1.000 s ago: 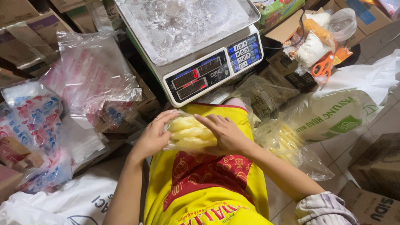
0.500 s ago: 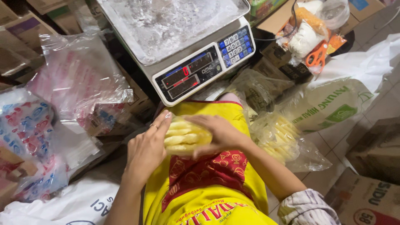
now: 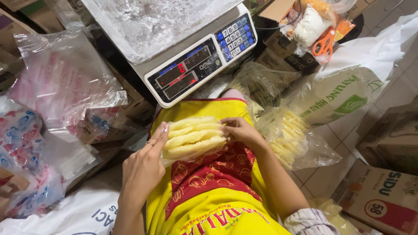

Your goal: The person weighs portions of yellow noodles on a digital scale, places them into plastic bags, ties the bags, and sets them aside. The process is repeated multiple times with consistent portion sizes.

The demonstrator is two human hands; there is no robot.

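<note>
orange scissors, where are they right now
In the head view the orange scissors lie at the upper right, among bagged goods in a cardboard box, right of the scale.
</note>
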